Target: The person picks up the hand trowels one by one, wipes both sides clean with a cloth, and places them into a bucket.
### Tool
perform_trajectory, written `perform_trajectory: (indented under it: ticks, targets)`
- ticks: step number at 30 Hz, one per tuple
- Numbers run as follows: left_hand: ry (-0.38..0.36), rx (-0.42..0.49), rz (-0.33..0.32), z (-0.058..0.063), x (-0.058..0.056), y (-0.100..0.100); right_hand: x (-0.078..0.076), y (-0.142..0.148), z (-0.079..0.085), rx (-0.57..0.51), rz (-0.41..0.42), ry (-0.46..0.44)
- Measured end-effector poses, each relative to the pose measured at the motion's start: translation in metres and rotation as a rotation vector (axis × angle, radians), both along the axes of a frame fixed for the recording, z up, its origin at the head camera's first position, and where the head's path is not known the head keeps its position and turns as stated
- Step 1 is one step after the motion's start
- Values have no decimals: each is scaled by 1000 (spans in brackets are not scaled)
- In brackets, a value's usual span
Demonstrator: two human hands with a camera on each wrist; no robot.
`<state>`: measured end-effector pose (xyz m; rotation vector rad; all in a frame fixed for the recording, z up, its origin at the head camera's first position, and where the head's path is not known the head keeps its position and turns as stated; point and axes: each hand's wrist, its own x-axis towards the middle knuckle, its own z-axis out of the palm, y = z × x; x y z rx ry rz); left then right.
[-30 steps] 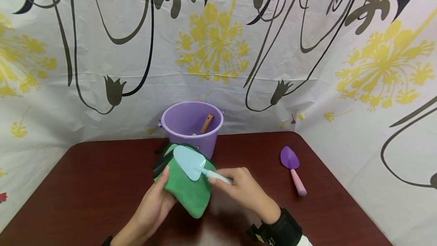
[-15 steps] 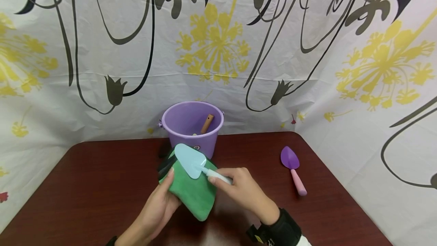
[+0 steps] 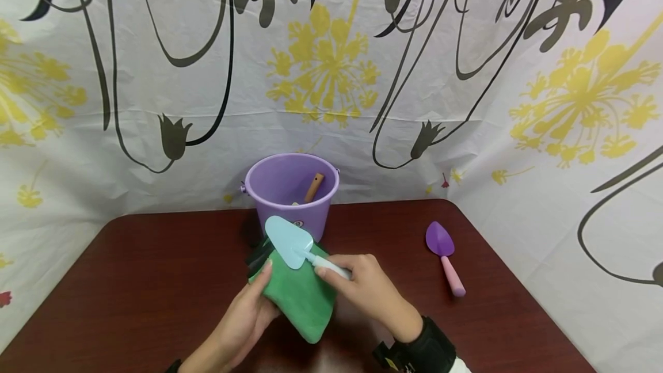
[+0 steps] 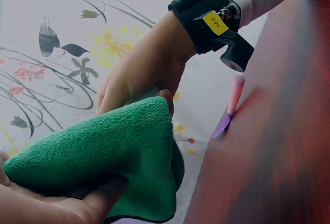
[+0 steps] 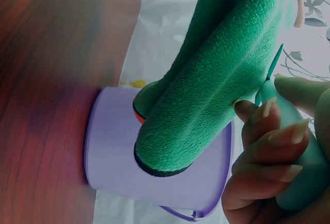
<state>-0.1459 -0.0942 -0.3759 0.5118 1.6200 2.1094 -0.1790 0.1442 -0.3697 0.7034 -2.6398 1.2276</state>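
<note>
A folded green cloth (image 3: pixel 303 298) with dark edging is gripped by my left hand (image 3: pixel 247 318), thumb on top and fingers beneath. My right hand (image 3: pixel 370 286) holds a light blue toy trowel (image 3: pixel 289 242) by its pale handle. The trowel's blade lies over the upper part of the cloth. In the right wrist view, the fingers curl round the trowel handle (image 5: pixel 304 177), and the green cloth (image 5: pixel 206 90) hangs in front of the bucket. The left wrist view shows the cloth (image 4: pixel 103 136) folded over the left fingers, hiding the trowel blade.
A purple bucket (image 3: pixel 266 189) stands at the back of the dark red table (image 3: pixel 155 281), a brown handle (image 3: pixel 314 187) sticking up inside. Another trowel (image 3: pixel 440 240), purple with a pink handle, lies on the right. A patterned sheet (image 3: pixel 331 131) hangs behind.
My left hand has moved slightly right and toward me with the cloth, sliding it under the trowel blade. The right hand and trowel have barely moved.
</note>
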Motion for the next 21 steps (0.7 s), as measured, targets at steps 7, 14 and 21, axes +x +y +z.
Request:
perform_trajectory:
  ticks: [7, 14, 21]
  targets:
    - [-6, -38, -54, -3, 1, 2, 1, -1, 1, -3, -13, -16]
    - [0, -67, -78, -9, 4, 6, 1, -2, 0, 21, -17, 2]
    - [-6, -45, -81, -10, 4, 8, 1, -2, -1, 35, -25, 18]
